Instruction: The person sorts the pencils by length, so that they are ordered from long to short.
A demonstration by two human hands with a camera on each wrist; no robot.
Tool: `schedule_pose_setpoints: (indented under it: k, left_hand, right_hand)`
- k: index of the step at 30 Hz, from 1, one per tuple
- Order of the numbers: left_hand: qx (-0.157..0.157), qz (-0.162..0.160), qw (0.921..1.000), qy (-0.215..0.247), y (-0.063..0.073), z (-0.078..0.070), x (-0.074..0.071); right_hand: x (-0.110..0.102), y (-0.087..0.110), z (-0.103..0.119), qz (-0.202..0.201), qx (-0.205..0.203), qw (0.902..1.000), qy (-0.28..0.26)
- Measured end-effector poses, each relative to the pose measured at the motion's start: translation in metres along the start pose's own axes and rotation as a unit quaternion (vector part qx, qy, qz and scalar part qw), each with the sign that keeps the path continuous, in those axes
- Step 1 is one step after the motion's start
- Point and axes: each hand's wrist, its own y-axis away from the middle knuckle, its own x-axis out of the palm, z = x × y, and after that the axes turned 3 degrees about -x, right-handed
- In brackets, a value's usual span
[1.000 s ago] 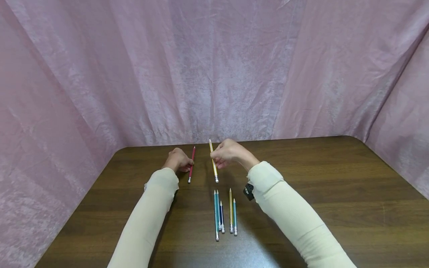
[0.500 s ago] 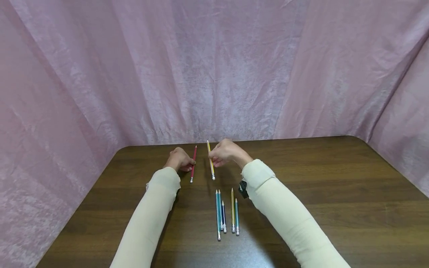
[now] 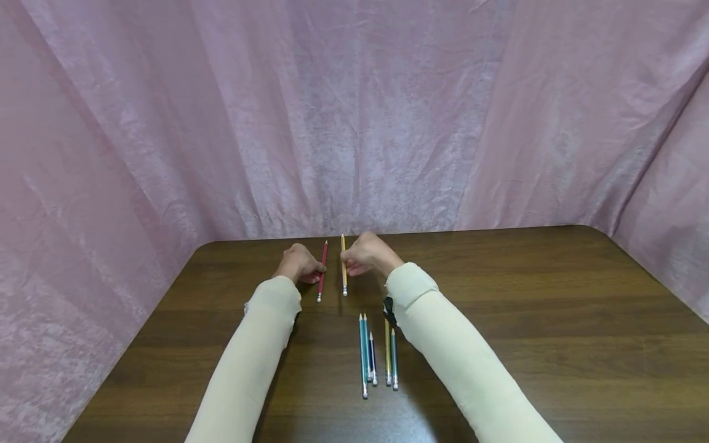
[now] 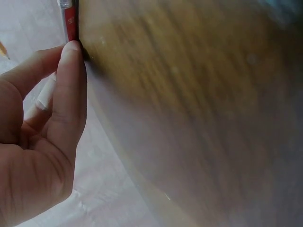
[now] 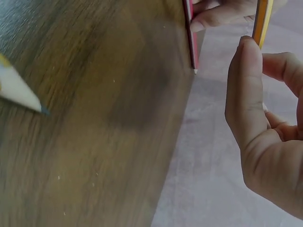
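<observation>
No legible text; a blurred pale mark [image 4: 71,20] on the red pencil [image 3: 324,261].

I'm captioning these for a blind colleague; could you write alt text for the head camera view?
A person's left hand pinches a red pencil and the right hand a yellow pencil near the far edge of a brown table. Five more pencils lie nearer the camera; a pink curtain hangs behind.

Red pencil [image 3: 321,280] and yellow pencil [image 3: 344,279] — both sharpened, eraser-ended — apart but near, roughly parallel
</observation>
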Motion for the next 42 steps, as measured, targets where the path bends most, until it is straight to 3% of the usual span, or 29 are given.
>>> schedule_pose_setpoints:
  k: [21,31,42]
  left_hand:
    - [-0.010,-0.003,0.9999,-0.010,0.001,0.000,0.004]
    - [-0.011,-0.006,0.9997,-0.020,0.000,0.000,0.004]
    - [-0.011,-0.002,0.9999,-0.004,0.002,-0.002,0.000]
  right_hand:
    - [0.020,-0.024,-0.015,-0.025,0.040,0.9988,0.006]
    - [0.031,-0.031,-0.016,-0.081,0.059,0.9931,0.062]
    - [0.039,-0.038,-0.010,-0.096,0.069,0.9843,0.131]
